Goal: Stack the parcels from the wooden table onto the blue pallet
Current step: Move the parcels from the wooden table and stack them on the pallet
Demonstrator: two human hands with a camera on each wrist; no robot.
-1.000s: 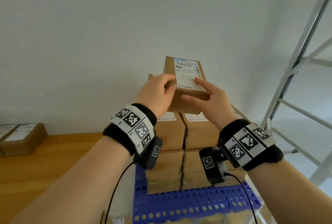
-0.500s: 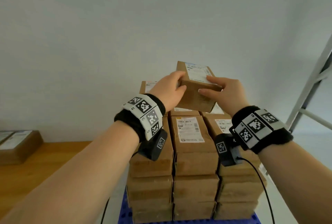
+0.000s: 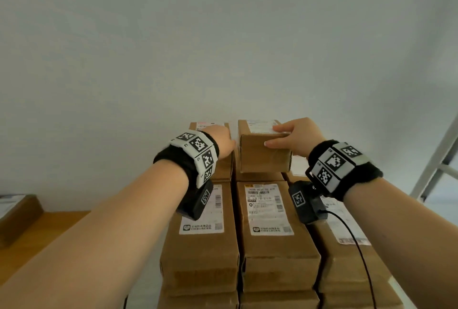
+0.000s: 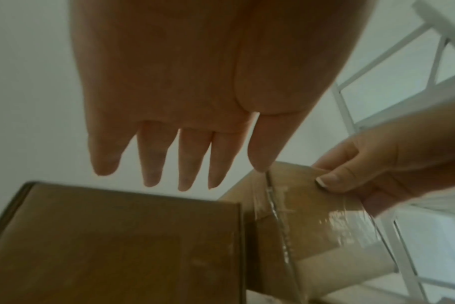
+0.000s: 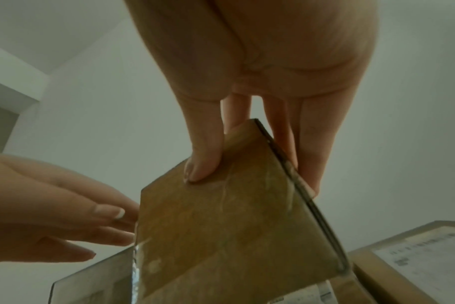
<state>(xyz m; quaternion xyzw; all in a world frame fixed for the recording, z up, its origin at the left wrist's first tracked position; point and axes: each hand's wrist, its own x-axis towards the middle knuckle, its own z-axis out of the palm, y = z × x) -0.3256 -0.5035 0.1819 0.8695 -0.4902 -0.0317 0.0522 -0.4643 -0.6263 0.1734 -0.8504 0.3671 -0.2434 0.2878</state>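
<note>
- Right hand (image 3: 297, 135) is pinching the top parcel (image 3: 262, 152): thumb on the taped end face, fingers over the label, likely steadying it while seating.
- Left hand (image 3: 221, 141) is reaching in with straight, unloaded fingers beside the parcel's left edge.
- Parcel is sitting on the stack (image 3: 272, 234) beside its neighbour (image 3: 224, 167); matte brown cardboard, glossy tape, box-shaped.

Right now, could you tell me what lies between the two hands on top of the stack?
Only the held parcel: the right hand grips it, and the left hand, fingers straight, sits beside its other side, shown in the head view.
</note>
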